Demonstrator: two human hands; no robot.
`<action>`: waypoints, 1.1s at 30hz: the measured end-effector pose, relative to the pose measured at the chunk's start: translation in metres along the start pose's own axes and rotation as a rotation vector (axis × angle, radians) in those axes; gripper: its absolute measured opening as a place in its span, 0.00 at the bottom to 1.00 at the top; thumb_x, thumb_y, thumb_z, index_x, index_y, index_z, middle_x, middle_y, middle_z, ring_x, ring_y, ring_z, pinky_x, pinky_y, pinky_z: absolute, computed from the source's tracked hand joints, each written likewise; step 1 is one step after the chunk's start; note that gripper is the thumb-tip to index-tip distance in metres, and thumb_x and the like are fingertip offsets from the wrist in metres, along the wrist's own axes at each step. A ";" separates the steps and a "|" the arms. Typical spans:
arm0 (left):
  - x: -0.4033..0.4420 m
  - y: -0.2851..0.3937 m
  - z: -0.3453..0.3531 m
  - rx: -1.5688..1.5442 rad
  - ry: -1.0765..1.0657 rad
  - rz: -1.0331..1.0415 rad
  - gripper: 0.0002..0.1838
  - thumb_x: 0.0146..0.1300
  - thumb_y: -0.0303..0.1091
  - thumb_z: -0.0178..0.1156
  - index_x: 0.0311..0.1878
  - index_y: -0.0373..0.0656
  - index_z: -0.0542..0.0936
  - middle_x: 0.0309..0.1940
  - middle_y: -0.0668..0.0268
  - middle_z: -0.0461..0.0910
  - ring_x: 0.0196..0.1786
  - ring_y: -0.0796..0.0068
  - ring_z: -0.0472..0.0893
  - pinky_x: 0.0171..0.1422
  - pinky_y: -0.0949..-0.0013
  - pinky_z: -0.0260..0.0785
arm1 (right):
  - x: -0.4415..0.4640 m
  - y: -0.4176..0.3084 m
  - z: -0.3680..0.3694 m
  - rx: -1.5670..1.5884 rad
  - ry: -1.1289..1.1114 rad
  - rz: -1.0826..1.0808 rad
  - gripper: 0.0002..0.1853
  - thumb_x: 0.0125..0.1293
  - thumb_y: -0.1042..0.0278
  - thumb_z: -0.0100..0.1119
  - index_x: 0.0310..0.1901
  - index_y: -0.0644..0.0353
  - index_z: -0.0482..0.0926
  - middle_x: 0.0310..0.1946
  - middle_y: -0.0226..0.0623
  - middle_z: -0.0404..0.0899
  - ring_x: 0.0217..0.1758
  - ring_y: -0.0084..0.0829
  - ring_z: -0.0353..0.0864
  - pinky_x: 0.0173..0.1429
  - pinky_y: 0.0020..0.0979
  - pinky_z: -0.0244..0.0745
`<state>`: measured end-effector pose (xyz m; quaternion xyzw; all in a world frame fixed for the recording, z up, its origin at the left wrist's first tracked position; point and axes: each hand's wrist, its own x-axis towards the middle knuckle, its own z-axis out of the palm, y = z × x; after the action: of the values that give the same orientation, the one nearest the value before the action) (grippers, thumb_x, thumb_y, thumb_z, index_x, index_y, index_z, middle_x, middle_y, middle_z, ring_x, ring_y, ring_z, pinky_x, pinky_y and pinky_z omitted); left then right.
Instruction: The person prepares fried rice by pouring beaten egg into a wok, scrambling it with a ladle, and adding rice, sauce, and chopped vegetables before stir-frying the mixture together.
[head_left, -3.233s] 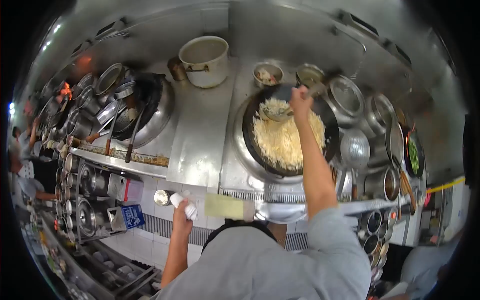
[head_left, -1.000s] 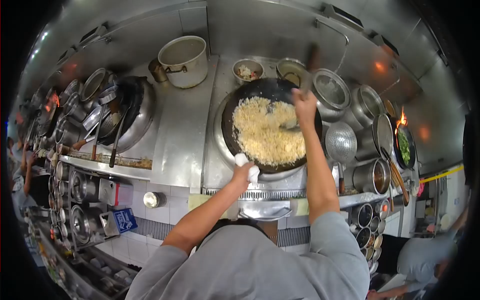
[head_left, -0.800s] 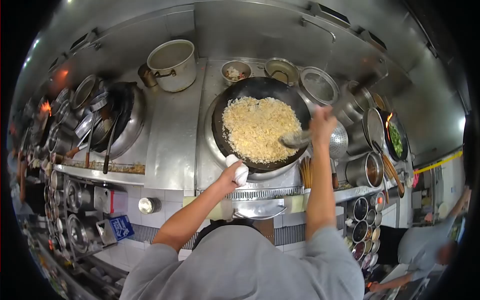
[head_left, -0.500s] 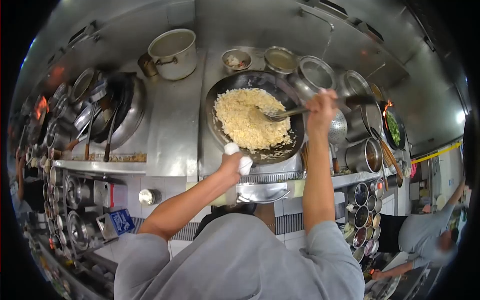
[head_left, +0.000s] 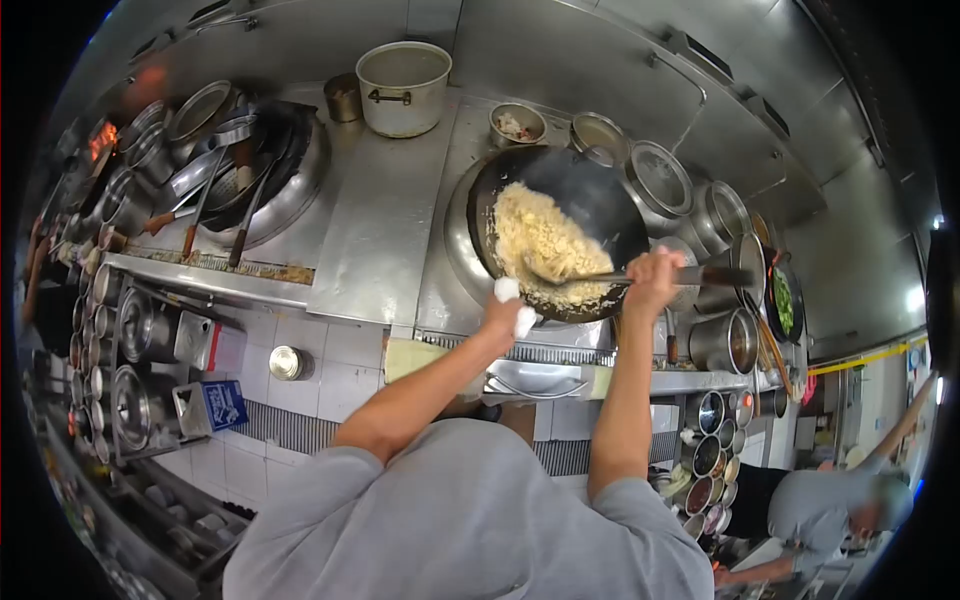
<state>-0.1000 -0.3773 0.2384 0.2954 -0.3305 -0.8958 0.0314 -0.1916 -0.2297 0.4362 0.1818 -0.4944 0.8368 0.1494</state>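
Observation:
A black wok [head_left: 610, 200] stands tilted over the stove, with fried rice [head_left: 545, 235] gathered in its left and lower part. My left hand [head_left: 502, 322] is closed around a white cloth [head_left: 507, 290] at the wok's near edge; the cloth hides how the rim is held. My right hand [head_left: 652, 280] grips the long handle of a wok ladle [head_left: 590, 278]. The ladle's head lies in the lower part of the rice, partly covered by it.
Behind the wok stand a small bowl of food [head_left: 517, 125] and several metal pots. A large pot [head_left: 403, 90] sits at the back left. Another wok with utensils [head_left: 270, 190] is on the left. A co-worker [head_left: 840, 505] stands at the right.
The wok has tipped, and the rice has slid to its left and lower side. My right hand has moved down and the ladle head closer to me. The camera view has also shifted.

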 end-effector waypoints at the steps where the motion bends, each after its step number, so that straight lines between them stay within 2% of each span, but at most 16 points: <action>1: -0.004 -0.017 -0.021 0.037 -0.075 0.038 0.09 0.58 0.22 0.54 0.43 0.42 0.72 0.29 0.64 0.74 0.29 0.68 0.78 0.30 0.64 0.74 | 0.001 0.016 -0.017 -0.018 -0.007 0.027 0.15 0.70 0.72 0.50 0.26 0.51 0.59 0.13 0.23 0.52 0.14 0.20 0.52 0.22 0.27 0.58; 5: -0.129 0.072 -0.036 0.079 -0.180 -0.199 0.21 0.57 0.12 0.44 0.53 0.37 0.71 0.43 0.57 0.79 0.44 0.62 0.83 0.49 0.61 0.80 | 0.050 -0.049 -0.015 0.105 -0.027 0.069 0.14 0.70 0.72 0.50 0.25 0.51 0.60 0.13 0.23 0.52 0.14 0.19 0.52 0.23 0.25 0.58; 9: -0.065 0.062 0.019 0.041 0.082 -0.173 0.07 0.63 0.23 0.53 0.44 0.39 0.70 0.30 0.61 0.75 0.28 0.63 0.79 0.29 0.60 0.76 | 0.026 -0.074 -0.021 0.015 -0.058 0.014 0.14 0.68 0.74 0.50 0.26 0.51 0.61 0.13 0.21 0.54 0.14 0.17 0.53 0.23 0.25 0.59; 11: -0.018 0.034 0.022 0.002 0.021 -0.106 0.09 0.58 0.23 0.55 0.41 0.41 0.69 0.27 0.63 0.73 0.23 0.66 0.77 0.21 0.60 0.71 | 0.014 -0.035 -0.021 -0.028 0.077 0.098 0.16 0.69 0.70 0.54 0.24 0.51 0.61 0.14 0.22 0.58 0.16 0.16 0.58 0.23 0.25 0.62; 13: -0.003 -0.006 -0.017 0.018 -0.212 0.032 0.10 0.56 0.21 0.55 0.41 0.42 0.69 0.27 0.64 0.73 0.24 0.69 0.76 0.24 0.63 0.72 | 0.008 0.001 -0.042 0.001 0.031 0.002 0.12 0.68 0.70 0.54 0.28 0.53 0.64 0.18 0.25 0.64 0.19 0.16 0.63 0.23 0.24 0.64; 15: -0.062 0.026 -0.029 0.087 -0.327 0.048 0.23 0.54 0.16 0.51 0.55 0.40 0.70 0.41 0.59 0.80 0.43 0.68 0.82 0.45 0.68 0.78 | -0.003 -0.003 -0.099 -0.471 0.194 -0.205 0.08 0.68 0.67 0.56 0.34 0.56 0.68 0.22 0.27 0.67 0.25 0.20 0.70 0.25 0.22 0.67; 16: -0.094 0.062 -0.011 0.005 -0.377 0.112 0.27 0.55 0.15 0.50 0.60 0.39 0.69 0.50 0.57 0.79 0.50 0.66 0.81 0.50 0.68 0.78 | -0.023 -0.012 -0.120 -0.571 0.225 -0.059 0.07 0.67 0.67 0.58 0.38 0.57 0.70 0.24 0.29 0.69 0.28 0.22 0.72 0.26 0.23 0.70; 19: -0.025 0.021 -0.026 0.121 0.051 0.025 0.17 0.60 0.17 0.51 0.53 0.38 0.70 0.38 0.58 0.77 0.38 0.64 0.82 0.37 0.63 0.78 | -0.099 -0.034 -0.088 -0.493 -0.013 0.487 0.18 0.67 0.59 0.58 0.53 0.59 0.73 0.40 0.37 0.78 0.35 0.25 0.78 0.34 0.27 0.79; 21: -0.003 0.037 0.023 0.051 0.145 0.009 0.10 0.60 0.22 0.55 0.44 0.39 0.69 0.32 0.61 0.75 0.29 0.66 0.79 0.27 0.62 0.75 | -0.121 -0.030 -0.066 -0.013 -0.037 0.886 0.24 0.69 0.54 0.53 0.61 0.60 0.70 0.51 0.39 0.77 0.36 0.26 0.79 0.36 0.26 0.81; 23: 0.046 0.006 0.017 0.110 0.024 0.036 0.12 0.58 0.27 0.59 0.44 0.38 0.71 0.29 0.62 0.74 0.26 0.70 0.78 0.21 0.64 0.69 | -0.142 0.033 -0.096 0.413 0.213 1.031 0.28 0.71 0.58 0.52 0.67 0.62 0.62 0.57 0.49 0.73 0.42 0.32 0.78 0.32 0.24 0.78; 25: 0.058 -0.004 0.009 0.064 -0.084 -0.010 0.11 0.61 0.34 0.61 0.43 0.42 0.72 0.27 0.65 0.75 0.24 0.71 0.77 0.20 0.64 0.68 | -0.130 0.052 -0.077 0.567 0.197 1.199 0.26 0.72 0.57 0.51 0.65 0.65 0.64 0.53 0.45 0.74 0.36 0.26 0.77 0.26 0.22 0.73; 26: 0.060 -0.006 -0.002 0.039 -0.203 -0.145 0.11 0.67 0.43 0.58 0.42 0.48 0.72 0.28 0.67 0.75 0.28 0.71 0.78 0.24 0.62 0.70 | -0.116 0.078 -0.089 0.759 -0.057 1.259 0.22 0.73 0.54 0.49 0.60 0.60 0.70 0.36 0.31 0.75 0.22 0.16 0.69 0.21 0.18 0.65; 28: 0.012 0.019 -0.011 0.073 -0.173 -0.248 0.12 0.70 0.45 0.54 0.47 0.48 0.73 0.34 0.66 0.79 0.32 0.71 0.80 0.32 0.62 0.74 | -0.077 0.058 -0.068 0.205 -0.149 1.213 0.10 0.74 0.62 0.49 0.47 0.60 0.72 0.17 0.20 0.62 0.14 0.13 0.59 0.17 0.19 0.55; 30: -0.011 0.021 -0.045 0.005 -0.225 -0.264 0.13 0.70 0.43 0.54 0.50 0.46 0.74 0.37 0.66 0.80 0.36 0.71 0.81 0.37 0.62 0.75 | -0.035 0.063 -0.091 -0.067 -0.148 1.268 0.06 0.71 0.66 0.50 0.42 0.58 0.71 0.16 0.24 0.64 0.14 0.17 0.63 0.15 0.23 0.57; 31: -0.022 0.029 -0.061 -0.022 -0.252 -0.293 0.14 0.69 0.41 0.55 0.52 0.44 0.74 0.38 0.66 0.80 0.38 0.71 0.81 0.39 0.63 0.76 | -0.017 0.053 -0.096 -0.524 -0.332 1.160 0.06 0.69 0.66 0.51 0.41 0.58 0.69 0.19 0.28 0.69 0.15 0.21 0.66 0.16 0.27 0.63; 33: -0.041 0.046 -0.092 0.010 -0.218 -0.224 0.16 0.68 0.39 0.57 0.54 0.43 0.73 0.40 0.66 0.80 0.39 0.70 0.81 0.41 0.64 0.76 | -0.009 0.019 -0.075 -1.163 -0.492 0.807 0.22 0.66 0.65 0.55 0.59 0.62 0.67 0.24 0.39 0.76 0.18 0.30 0.74 0.21 0.35 0.72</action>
<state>-0.0218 -0.4554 0.2315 0.2318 -0.3013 -0.9188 -0.1061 -0.2035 -0.1734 0.3846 0.0601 -0.9043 0.3656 -0.2120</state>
